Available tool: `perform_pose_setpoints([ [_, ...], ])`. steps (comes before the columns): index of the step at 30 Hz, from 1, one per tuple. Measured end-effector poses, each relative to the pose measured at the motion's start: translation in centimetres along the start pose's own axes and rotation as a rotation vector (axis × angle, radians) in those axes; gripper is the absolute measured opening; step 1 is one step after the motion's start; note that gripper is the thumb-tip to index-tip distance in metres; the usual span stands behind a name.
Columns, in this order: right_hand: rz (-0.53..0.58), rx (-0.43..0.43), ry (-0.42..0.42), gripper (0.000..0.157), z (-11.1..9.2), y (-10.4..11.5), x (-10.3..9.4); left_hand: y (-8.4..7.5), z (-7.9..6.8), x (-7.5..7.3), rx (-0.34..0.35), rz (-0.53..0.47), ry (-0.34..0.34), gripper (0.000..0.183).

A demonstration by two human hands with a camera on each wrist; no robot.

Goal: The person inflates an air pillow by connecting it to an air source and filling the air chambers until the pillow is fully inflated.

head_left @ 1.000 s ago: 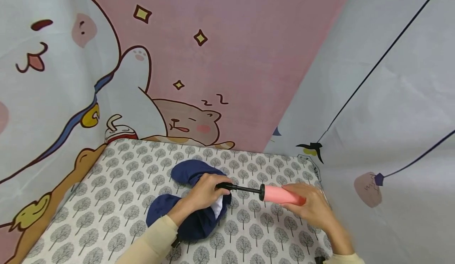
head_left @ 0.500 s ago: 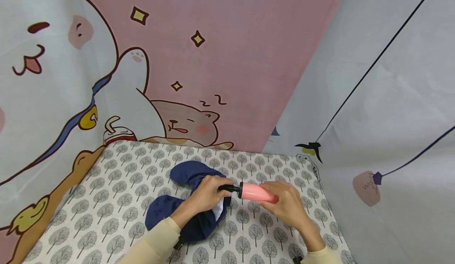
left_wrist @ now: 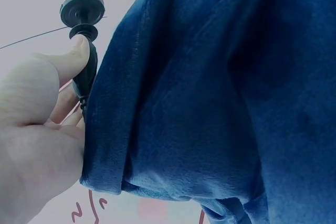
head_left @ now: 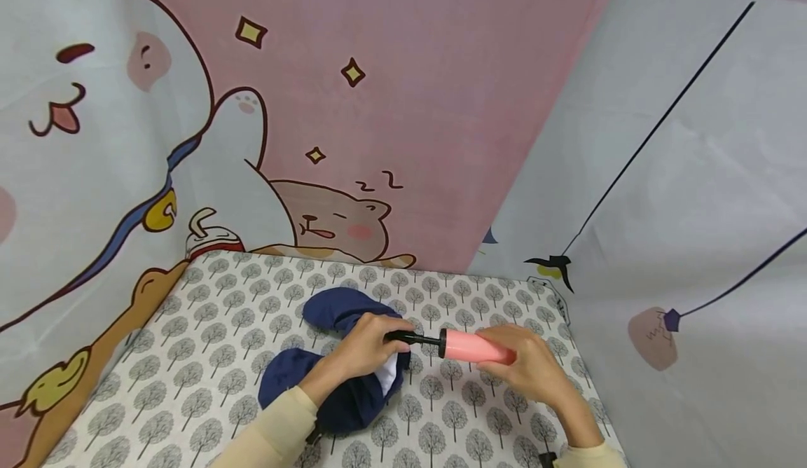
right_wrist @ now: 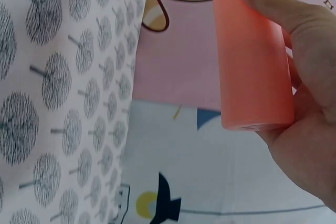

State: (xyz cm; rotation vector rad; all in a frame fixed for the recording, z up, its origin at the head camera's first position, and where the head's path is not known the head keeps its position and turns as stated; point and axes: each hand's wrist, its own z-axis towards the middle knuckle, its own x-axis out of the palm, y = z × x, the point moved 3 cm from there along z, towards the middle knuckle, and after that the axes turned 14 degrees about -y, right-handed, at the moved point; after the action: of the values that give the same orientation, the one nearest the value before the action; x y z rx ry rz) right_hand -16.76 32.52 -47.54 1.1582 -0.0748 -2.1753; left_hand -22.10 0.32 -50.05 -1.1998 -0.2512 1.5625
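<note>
A hand air pump with a pink barrel (head_left: 469,347) and a black sliding rod (head_left: 429,340) spans the two hands. My right hand (head_left: 532,366) grips the barrel; in the right wrist view the thumb presses along the pink barrel (right_wrist: 252,66). My left hand (head_left: 367,345) pinches the pump's black end (left_wrist: 86,72) between thumb and fingers, right beside the pillow's edge. Under that hand lies a navy U-shaped neck pillow (head_left: 340,307), a white patch (head_left: 387,371) showing at its edge. Whether the pump's tip enters the pillow is hidden.
A white cloth with grey trees (head_left: 214,356) covers the table. Printed fabric walls, a pink one (head_left: 441,104) behind and a pale one (head_left: 706,174) to the right, close in around it.
My right hand slid the barrel left toward my left hand, shortening the visible rod, then drew it partway back right. The left hand and pillow stayed almost in place.
</note>
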Motion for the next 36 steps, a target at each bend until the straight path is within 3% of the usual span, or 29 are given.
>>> perform_pose_setpoints([
  [13,-0.039,0.069,0.019,0.060,-1.7,-3.2,-2.9,0.6,-0.3,-0.1,0.005,0.024,-0.010,0.036],
  [20,-0.002,0.206,0.078,0.056,-1.8,-4.2,-4.3,0.9,-0.4,-0.4,0.003,0.022,-0.039,0.035],
  [24,0.033,0.218,0.083,0.053,-1.5,-3.6,-3.1,0.7,-0.2,-0.3,-0.004,0.020,-0.031,0.034],
  [31,0.066,0.132,0.062,0.053,-0.1,-0.6,1.0,0.0,0.2,0.1,0.012,0.022,-0.012,0.031],
  [36,0.021,0.026,-0.032,0.052,0.7,1.7,2.8,-0.1,0.4,0.1,0.044,0.079,-0.053,0.028],
])
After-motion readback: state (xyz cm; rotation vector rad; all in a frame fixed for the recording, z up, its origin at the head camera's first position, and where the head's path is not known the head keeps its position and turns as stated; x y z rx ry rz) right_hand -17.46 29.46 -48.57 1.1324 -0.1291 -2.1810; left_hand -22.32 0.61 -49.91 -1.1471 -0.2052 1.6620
